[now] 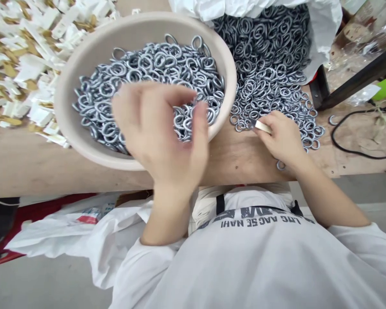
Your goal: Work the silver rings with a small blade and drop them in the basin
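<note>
Silver-grey rings (pixel 154 64) in a beige bowl (pixel 64 98).

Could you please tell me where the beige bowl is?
In the head view, the beige bowl sits on the wooden table, left of the loose rings, under the left hand.

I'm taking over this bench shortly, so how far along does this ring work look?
Done, it seems: the silver metal rings heaped in the round cream bowl. In hand: the left hand is among them, and the right hand pinches a pale flat strip at the pile's edge. Left, apparently: the large heap of dark grey metal rings beside the white plastic sack.
</note>
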Tool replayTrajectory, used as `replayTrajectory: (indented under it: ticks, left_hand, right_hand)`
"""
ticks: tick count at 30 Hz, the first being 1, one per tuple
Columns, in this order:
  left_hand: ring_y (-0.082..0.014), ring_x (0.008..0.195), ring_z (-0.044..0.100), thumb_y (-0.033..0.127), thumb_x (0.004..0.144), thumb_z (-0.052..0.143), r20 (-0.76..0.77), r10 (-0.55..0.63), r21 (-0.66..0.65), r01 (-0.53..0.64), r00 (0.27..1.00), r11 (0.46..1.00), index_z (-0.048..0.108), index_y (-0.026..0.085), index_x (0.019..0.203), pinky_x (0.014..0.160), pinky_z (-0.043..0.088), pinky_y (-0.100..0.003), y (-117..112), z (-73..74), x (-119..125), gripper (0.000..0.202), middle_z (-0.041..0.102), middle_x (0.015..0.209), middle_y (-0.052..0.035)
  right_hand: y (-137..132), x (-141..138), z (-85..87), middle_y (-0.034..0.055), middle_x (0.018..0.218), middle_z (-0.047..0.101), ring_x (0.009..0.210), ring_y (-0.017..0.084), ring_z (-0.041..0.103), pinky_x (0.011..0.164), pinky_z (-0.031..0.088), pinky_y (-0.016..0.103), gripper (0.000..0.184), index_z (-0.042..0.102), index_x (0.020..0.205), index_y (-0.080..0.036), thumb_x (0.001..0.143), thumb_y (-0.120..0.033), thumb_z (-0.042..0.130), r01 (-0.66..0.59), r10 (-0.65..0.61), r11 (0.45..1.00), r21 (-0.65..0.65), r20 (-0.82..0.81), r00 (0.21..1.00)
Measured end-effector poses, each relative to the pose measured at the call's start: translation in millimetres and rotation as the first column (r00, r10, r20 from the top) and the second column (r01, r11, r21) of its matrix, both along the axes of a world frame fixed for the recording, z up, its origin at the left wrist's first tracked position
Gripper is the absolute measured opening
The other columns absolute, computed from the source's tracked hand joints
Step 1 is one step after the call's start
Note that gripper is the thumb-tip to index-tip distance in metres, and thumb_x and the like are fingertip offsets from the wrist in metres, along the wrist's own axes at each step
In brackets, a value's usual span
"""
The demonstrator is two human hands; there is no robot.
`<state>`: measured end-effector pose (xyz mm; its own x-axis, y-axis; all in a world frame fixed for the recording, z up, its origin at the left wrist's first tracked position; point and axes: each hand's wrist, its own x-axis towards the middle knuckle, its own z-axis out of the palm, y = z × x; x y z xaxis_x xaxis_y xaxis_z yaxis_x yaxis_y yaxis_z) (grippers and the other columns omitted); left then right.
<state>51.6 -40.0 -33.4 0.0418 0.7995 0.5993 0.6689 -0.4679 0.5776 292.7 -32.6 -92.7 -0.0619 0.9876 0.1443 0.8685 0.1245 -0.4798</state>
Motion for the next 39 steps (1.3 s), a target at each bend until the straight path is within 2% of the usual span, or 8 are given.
replayTrajectory:
  ticks: [2, 4, 6, 9, 12, 21, 28, 39]
  left_hand:
    - [-0.0256, 0.112, 0.059, 0.031, 0.098, 0.058, 0.086, -0.250, 0.033, 0.248, 0.964, 0.968, 0.065, 0.022, 0.115, 0.110, 0.041, -0.048, -16.6, -13.6, 17.4, 0.021, 0.067, 0.110, -0.0083]
    - [-0.0214, 0.100, 0.063, 0.035, 0.103, 0.050, 0.292, -0.350, -0.210, 0.416, 0.890, 0.885, 0.067, 0.021, 0.112, 0.096, 0.049, -0.039, -27.6, -32.2, 35.5, 0.023, 0.069, 0.104, -0.0078]
    - [-0.0179, 0.086, 0.064, 0.046, 0.104, 0.045, 0.559, -0.282, -0.421, 0.560, 0.780, 0.714, 0.067, 0.020, 0.106, 0.078, 0.052, -0.031, -32.2, -51.9, 50.3, 0.034, 0.069, 0.095, -0.0071]
    - [-0.0132, 0.061, 0.055, 0.064, 0.098, 0.047, 0.830, -0.095, -0.483, 0.793, 0.549, 0.371, 0.062, 0.019, 0.093, 0.051, 0.044, -0.024, -33.5, -73.6, 64.4, 0.048, 0.064, 0.077, -0.0034]
    - [-0.0090, 0.047, 0.042, 0.068, 0.091, 0.057, 0.904, 0.062, -0.426, 0.877, 0.423, 0.224, 0.056, 0.019, 0.086, 0.041, 0.034, -0.021, -35.4, -80.3, 70.9, 0.049, 0.052, 0.060, 0.0036]
    - [-0.0058, 0.042, 0.028, 0.062, 0.093, 0.060, 0.914, 0.112, -0.403, 0.846, 0.389, 0.348, 0.051, 0.019, 0.073, 0.041, 0.026, -0.019, -41.3, -82.2, 74.0, 0.048, 0.037, 0.050, 0.0079]
    - [-0.0056, 0.042, 0.029, 0.063, 0.091, 0.062, 0.902, 0.150, -0.428, 0.786, 0.406, 0.445, 0.049, 0.019, 0.072, 0.041, 0.023, -0.020, -41.9, -88.4, 73.5, 0.050, 0.036, 0.051, 0.0078]
    - [-0.0059, 0.044, 0.026, 0.063, 0.090, 0.064, 0.894, 0.146, -0.439, 0.765, 0.423, 0.471, 0.049, 0.020, 0.073, 0.042, 0.022, -0.021, -42.4, -89.9, 76.6, 0.049, 0.033, 0.054, 0.0079]
  right_hand:
    - [-12.6, 4.2, 5.6, 0.0060, 0.088, 0.067, 0.080, 0.022, 0.061, 0.069, 0.043, 0.034, 0.024, 0.072, 0.093, -0.022, 0.096, -0.042, 0.061, -0.031, 0.013, 0.998, -0.047, -0.342, 0.939]
    - [-26.4, 3.7, 9.2, 0.0038, 0.081, 0.066, 0.074, 0.019, 0.060, 0.067, 0.045, 0.033, 0.027, 0.073, 0.092, -0.022, 0.095, -0.046, 0.062, -0.117, 0.023, 0.986, -0.115, -0.607, 0.795]
    - [-39.1, -1.2, 9.0, 0.0026, 0.079, 0.064, 0.074, 0.018, 0.060, 0.069, 0.047, 0.033, 0.024, 0.073, 0.091, -0.021, 0.093, -0.044, 0.066, -0.165, 0.046, 0.981, -0.101, -0.709, 0.704]
    - [-51.9, -10.1, 2.9, 0.0014, 0.078, 0.062, 0.078, 0.018, 0.059, 0.075, 0.046, 0.034, 0.012, 0.077, 0.090, -0.022, 0.090, -0.032, 0.070, -0.112, 0.097, 0.994, 0.019, -0.653, 0.751]
    - [-55.6, -12.0, -4.9, 0.0007, 0.078, 0.063, 0.078, 0.017, 0.058, 0.075, 0.045, 0.034, 0.011, 0.080, 0.093, -0.024, 0.088, -0.023, 0.071, -0.095, 0.125, 0.992, 0.081, -0.610, 0.783]
    - [-51.0, 7.8, -10.6, -0.0008, 0.073, 0.057, 0.073, 0.017, 0.054, 0.072, 0.041, 0.033, 0.029, 0.078, 0.107, -0.025, 0.097, -0.046, 0.061, -0.278, 0.243, 0.957, 0.084, -0.756, 0.608]
    - [-67.3, -2.4, 0.5, -0.0031, 0.068, 0.050, 0.063, 0.012, 0.045, 0.061, 0.030, 0.029, 0.036, 0.051, 0.075, -0.021, 0.101, -0.045, 0.056, -0.299, 0.307, 0.951, 0.083, -0.391, 0.868]
    - [-73.1, -6.1, 4.8, -0.0039, 0.064, 0.044, 0.060, 0.011, 0.041, 0.060, 0.025, 0.029, 0.042, 0.043, 0.069, -0.021, 0.102, -0.045, 0.054, -0.299, 0.304, 0.952, 0.060, -0.278, 0.911]
